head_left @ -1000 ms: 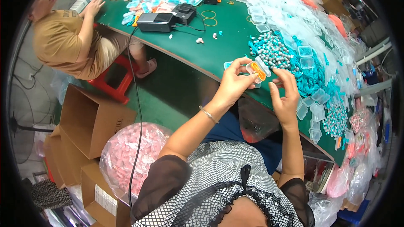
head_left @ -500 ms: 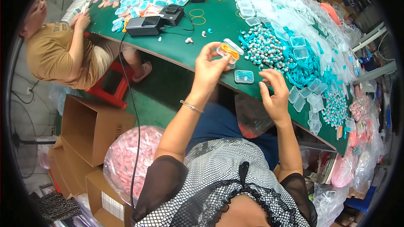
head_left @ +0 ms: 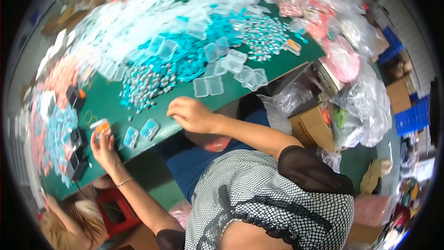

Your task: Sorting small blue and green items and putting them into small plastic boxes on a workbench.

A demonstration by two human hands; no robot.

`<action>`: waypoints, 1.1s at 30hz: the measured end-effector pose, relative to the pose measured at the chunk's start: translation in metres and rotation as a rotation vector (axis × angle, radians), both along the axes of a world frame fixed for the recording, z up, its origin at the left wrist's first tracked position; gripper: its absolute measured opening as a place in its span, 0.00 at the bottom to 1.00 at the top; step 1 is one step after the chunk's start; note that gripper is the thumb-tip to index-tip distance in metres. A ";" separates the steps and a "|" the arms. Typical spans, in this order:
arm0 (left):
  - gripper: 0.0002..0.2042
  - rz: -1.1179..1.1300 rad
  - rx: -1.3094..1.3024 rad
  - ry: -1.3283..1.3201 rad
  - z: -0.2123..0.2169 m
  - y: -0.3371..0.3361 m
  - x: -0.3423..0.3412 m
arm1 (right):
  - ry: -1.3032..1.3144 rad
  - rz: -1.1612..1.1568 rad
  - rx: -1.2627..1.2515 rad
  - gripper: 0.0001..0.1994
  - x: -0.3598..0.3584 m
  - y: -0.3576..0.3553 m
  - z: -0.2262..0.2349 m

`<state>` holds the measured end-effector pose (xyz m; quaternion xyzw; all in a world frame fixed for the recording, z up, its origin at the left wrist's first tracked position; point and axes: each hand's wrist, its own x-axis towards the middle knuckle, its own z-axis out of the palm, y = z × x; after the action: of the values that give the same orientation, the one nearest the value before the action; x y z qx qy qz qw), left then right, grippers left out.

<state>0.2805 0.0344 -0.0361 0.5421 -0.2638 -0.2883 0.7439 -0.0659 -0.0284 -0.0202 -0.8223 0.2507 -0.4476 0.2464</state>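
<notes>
My left hand (head_left: 106, 150) is closed round a small clear plastic case (head_left: 100, 132) with an orange cord (head_left: 103, 127) inside; its lid looks raised. Beside that hand, two clear cases with blue contents, one (head_left: 131, 137) nearer the hand and one (head_left: 150, 129) to its right, lie on the green table (head_left: 159, 104). Held over the table's near edge, my right hand (head_left: 192, 113) has its fingers curled together. Whatever they may hold is hidden. Just beyond it is a heap of grey-and-blue beads (head_left: 145, 83).
Blue cords (head_left: 185, 58) and open clear cases (head_left: 208, 86) spread behind the beads. More small beads (head_left: 263, 37) lie at the right. Black devices (head_left: 76, 139) stand at the left, near a co-worker (head_left: 76, 220) and a red stool (head_left: 115, 213). Plastic bags (head_left: 356, 97) crowd the right side.
The view has swung to the right. My left hand still holds the orange-cord case. My right hand's fingers have curled in, and two blue-filled cases show where one lay before.
</notes>
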 end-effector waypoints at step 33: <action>0.14 0.382 0.672 -0.578 0.030 -0.105 0.066 | 0.156 0.036 -0.102 0.08 0.001 0.007 0.022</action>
<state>0.3466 -0.0701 -0.0065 0.8492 -0.2477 -0.0532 0.4633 -0.0652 -0.0209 0.0016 -0.8705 0.2313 -0.3899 0.1917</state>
